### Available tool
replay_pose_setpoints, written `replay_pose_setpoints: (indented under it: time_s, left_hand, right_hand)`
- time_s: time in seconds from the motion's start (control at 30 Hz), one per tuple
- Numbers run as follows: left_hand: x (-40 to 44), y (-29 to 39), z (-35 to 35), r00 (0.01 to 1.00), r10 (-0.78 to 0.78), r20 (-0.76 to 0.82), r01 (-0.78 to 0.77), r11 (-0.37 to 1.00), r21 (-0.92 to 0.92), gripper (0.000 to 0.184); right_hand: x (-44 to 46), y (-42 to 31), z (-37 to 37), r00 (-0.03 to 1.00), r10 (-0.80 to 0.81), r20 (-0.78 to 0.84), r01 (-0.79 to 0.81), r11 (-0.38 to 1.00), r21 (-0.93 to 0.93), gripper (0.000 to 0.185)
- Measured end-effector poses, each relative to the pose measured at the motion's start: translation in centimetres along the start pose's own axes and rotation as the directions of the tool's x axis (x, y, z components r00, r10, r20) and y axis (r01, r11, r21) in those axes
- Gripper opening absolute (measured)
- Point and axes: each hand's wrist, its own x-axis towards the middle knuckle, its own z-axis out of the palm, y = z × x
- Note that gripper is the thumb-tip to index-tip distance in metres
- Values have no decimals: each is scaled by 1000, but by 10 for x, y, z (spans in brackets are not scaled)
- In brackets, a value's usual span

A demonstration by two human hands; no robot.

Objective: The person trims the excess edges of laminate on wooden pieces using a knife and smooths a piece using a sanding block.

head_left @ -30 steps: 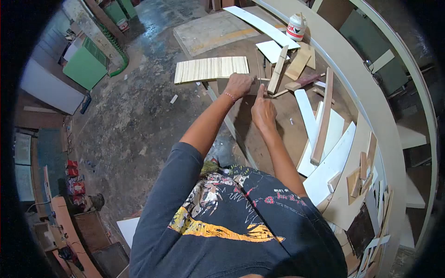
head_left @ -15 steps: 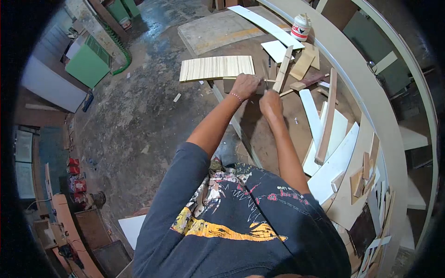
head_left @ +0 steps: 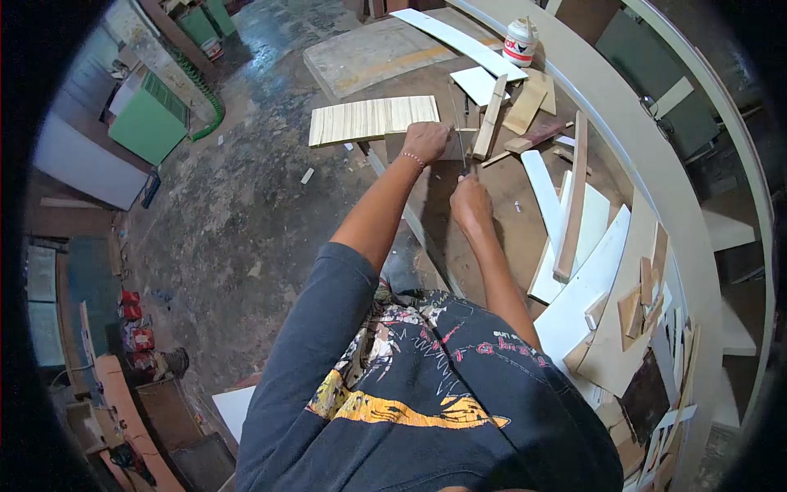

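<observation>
My left hand (head_left: 426,143) is closed on a thin light wooden strip (head_left: 466,129), whose end sticks out to the right. Beneath and beside that hand lies a brown board (head_left: 394,146). My right hand (head_left: 471,202), just below and to the right, grips the dark handle of a thin-bladed tool (head_left: 461,154). Its narrow blade points away from me and lies close to the strip; whether they touch is too small to tell. A striped light wood panel (head_left: 373,120) rests beyond my left hand, over the table edge.
A wooden block (head_left: 490,117), white offcuts (head_left: 586,283) and a long wooden bar (head_left: 571,197) lie on the brown table (head_left: 512,238). A white glue bottle (head_left: 520,43) stands at the back. A curved pale frame (head_left: 693,213) borders the right side.
My right hand has moved down and toward me relative to my left hand, and more of the thin blade shows. The view has shifted slightly. My left hand keeps its place on the strip.
</observation>
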Motion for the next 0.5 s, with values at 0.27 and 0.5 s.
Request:
replay_pose_setpoints:
  time_s: [0.27, 0.5]
  left_hand:
    - [-11, 8, -4, 996, 16, -83, -12, 999, 46, 16]
    - [1, 5, -2, 996, -44, -75, 44, 999, -5, 14]
  right_hand:
    - [53, -11, 10, 993, -116, -17, 117, 990, 76, 29]
    - [8, 5, 6, 997, -60, -51, 63, 995, 75, 29]
